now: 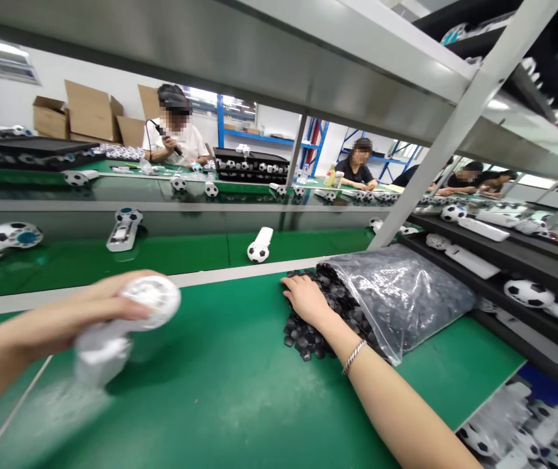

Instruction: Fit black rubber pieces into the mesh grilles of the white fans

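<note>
My left hand (122, 299) is closed around a white handheld fan (159, 301), whose round slotted head faces up toward me. The fan's lower part is smeared by motion, above the green table. To the right, my right hand (305, 296) lies with fingers stretched out on a heap of small black pentagon pieces (308, 339). These pieces spill from the mouth of a clear plastic bag (405, 293) lying on its side. Whether a piece is under my fingertips is hidden.
Beyond the table edge, a green conveyor belt (200, 251) carries football-patterned fans (259, 246). Black trays (478, 260) of fans are stacked at right, beside a slanted metal post (435, 156). More fans (523, 423) fill a container at lower right. Several people sit across the line.
</note>
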Tool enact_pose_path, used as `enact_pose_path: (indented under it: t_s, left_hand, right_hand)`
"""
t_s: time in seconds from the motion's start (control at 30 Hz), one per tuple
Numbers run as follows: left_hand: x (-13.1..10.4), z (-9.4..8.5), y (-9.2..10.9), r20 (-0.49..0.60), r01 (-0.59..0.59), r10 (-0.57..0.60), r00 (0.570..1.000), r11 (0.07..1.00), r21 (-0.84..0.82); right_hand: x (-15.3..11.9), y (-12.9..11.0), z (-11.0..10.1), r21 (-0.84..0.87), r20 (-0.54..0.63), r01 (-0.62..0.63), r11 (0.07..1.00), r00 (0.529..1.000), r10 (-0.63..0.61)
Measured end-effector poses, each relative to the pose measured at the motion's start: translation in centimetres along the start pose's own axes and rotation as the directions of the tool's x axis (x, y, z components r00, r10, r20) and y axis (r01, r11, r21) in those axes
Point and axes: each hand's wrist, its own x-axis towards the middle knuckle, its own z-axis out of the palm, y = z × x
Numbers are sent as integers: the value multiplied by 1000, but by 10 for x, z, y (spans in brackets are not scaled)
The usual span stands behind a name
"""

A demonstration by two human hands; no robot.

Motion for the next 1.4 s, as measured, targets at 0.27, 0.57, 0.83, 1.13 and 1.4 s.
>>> enact_pose_path:
  t_s: [0.27,0.57,0.83,1.13,1.4]
  left_hand:
    - [64,68,28,454,-337,191,870,903,266]
    - [34,82,11,80,-367,449,890,602,709]
    - [49,68,7,189,-268,196,962,807,527]
    - [64,53,6,413,-355,234,880,902,246]
    - [53,88,2,355,-405,233,905,722,560]
  right_hand:
    - [4,9,3,-63,20,0,998,1000,1]
    - [4,9,3,-107,5,92,990,996,-92]
    - [-7,4,-6,129,-154,158,979,978,-138]
    - [-16,-9,-9,350,-260,203,915,959,-114]
    - [-18,-23,-17,494,-297,228,839,951,-84]
